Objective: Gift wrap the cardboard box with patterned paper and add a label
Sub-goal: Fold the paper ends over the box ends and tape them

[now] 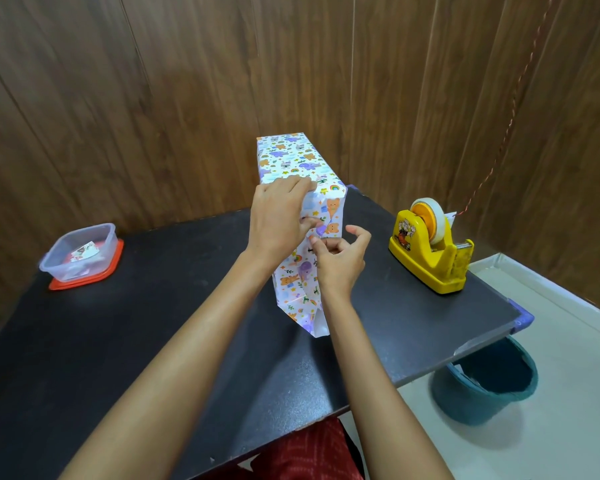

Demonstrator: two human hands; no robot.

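At the left, a clear plastic container (80, 252) stands on the black table (153, 323). Inside it lies a small printed piece (85, 251), probably the label.

In the middle of the table the wrapped box (291, 157) stands upright on its end, already covered in the patterned paper (293, 271). The left hand (278, 220) grips it near the top: the fingers curl over the upper edge and the thumb presses a fold on the near face. Just beside it, the right hand (340, 261) has thumb and forefinger together at this face. It cannot be told if they pinch the paper or a clear piece of tape.

The box seems light and stiff, so it probably tips easily when it stands so tall; a steady hold at the top looks wise. The paper is thin and smooth, and it may crease or tear, so it is better taken at the folded edges. At the bottom a flap is open.

To the right are a yellow tape dispenser (430, 247) and, on the floor, a bucket (485, 382).
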